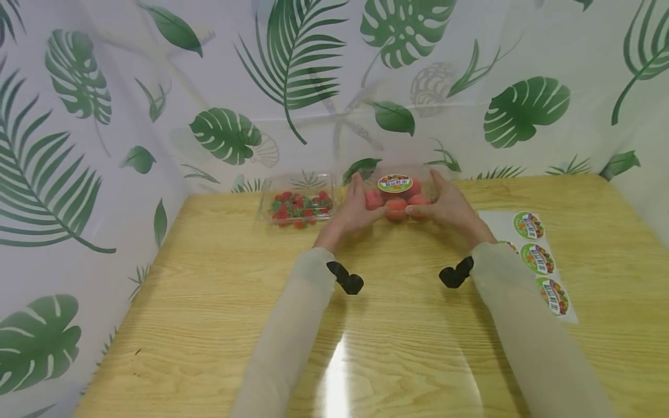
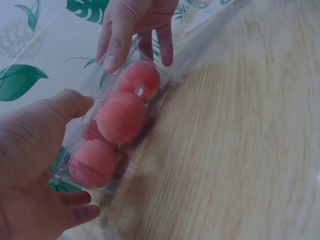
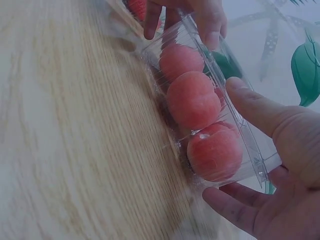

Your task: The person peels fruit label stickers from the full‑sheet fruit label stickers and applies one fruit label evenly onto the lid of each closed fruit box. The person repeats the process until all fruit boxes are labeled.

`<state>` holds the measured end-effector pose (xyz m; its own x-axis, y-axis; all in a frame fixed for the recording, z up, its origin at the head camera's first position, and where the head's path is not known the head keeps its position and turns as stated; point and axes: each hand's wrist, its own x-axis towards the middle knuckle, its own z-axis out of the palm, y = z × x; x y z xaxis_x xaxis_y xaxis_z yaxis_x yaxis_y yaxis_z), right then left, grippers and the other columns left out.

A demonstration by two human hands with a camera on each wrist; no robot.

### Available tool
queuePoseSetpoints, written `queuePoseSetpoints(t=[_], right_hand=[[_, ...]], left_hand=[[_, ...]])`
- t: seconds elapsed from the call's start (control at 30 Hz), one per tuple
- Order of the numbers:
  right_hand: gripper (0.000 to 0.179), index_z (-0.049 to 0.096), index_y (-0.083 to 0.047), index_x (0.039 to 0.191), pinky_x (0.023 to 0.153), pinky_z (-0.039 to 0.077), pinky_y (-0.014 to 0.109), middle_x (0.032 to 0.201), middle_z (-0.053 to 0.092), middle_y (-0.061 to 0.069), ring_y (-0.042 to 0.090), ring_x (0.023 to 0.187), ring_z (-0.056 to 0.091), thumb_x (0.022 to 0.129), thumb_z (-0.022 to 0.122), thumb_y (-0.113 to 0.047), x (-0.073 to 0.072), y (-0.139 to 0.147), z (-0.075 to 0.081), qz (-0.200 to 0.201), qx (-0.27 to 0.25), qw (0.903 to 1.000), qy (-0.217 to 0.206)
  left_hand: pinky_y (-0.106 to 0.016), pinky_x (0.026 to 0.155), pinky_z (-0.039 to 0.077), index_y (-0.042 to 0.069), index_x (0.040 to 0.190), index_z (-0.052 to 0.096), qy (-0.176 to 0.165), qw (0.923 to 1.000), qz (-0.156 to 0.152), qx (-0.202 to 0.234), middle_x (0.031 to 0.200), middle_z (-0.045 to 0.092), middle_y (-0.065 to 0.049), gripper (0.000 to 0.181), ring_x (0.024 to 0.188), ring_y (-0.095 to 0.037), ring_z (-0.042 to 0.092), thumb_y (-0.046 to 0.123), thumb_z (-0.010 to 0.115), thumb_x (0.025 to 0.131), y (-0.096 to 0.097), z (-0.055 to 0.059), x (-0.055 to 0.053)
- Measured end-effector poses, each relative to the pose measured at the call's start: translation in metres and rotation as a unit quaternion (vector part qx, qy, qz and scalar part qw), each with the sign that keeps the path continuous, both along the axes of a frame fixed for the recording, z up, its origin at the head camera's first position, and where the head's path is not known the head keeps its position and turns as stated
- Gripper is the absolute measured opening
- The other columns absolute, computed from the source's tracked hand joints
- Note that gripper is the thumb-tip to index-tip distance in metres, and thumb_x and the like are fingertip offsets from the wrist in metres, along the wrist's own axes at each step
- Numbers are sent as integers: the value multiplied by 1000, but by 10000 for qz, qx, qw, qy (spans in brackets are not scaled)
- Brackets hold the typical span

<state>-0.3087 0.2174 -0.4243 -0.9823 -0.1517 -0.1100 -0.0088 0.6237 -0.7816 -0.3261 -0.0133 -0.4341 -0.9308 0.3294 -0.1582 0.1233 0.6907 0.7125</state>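
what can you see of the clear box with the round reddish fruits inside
The clear box is oblong, with a projecting rim, and looks like thin, shiny plastic. Its lid appears closed and carries a colourful oval label. Through its walls show several round, pinkish-red fruits. It stretches left to right near the back of the table, held at its ends by the left hand and right hand; whether its base touches the table is unclear.

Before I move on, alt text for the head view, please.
A person's left grip and right grip hold opposite ends of a clear, labelled fruit box with reddish fruit inside. A clear strawberry box sits to its left on a wooden table; a sticker sheet lies to the right, partly hidden by a sleeve.
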Motion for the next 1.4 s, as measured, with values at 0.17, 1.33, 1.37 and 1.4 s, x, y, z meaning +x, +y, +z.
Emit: queuePoseSetpoints(t=[0.17, 1.33, 1.37, 1.4], right_hand=[[116, -10, -12, 158, 117, 21, 56, 162, 13, 27, 41, 143, 27, 87, 76, -44, 0, 1, 0, 153, 75, 9998, -136], [105, -28, -6, 151, 117, 18, 56, 157, 4, 36, 48, 145, 19, 100, 59, -34, 5, 16, -4, 909, 112, 9948, 449], [105, -29, -6, 151, 117, 20, 56, 156, 8, 37, 48, 144, 23, 100, 59, -34, 5, 17, -5, 912, 34, 9949, 436], [104, -29, -8, 151, 117, 21, 56, 156, 9, 37, 48, 143, 24, 101, 58, -35, 7, 19, -5, 892, -65, 9953, 376]], left_hand=[[-43, 121, 18, 14, 157, -20, 30, 9998, -119, -158, 165, -21, -5, 106, 152, -28, 8, 48, 61, 96, 0, 1, -2], [-51, 116, 29, 9, 157, -17, 176, 9994, -250, -164, 164, -4, -24, 99, 145, -41, 28, 37, 58, 100, -3, 10, 11], [-51, 116, 28, 9, 157, -17, 178, 9994, -263, -153, 164, -4, -24, 98, 146, -41, 27, 37, 58, 100, -3, 11, 12], [-51, 116, 27, 9, 157, -17, 183, 9994, -268, -132, 164, -4, -24, 98, 146, -41, 26, 37, 59, 100, -3, 12, 12]])
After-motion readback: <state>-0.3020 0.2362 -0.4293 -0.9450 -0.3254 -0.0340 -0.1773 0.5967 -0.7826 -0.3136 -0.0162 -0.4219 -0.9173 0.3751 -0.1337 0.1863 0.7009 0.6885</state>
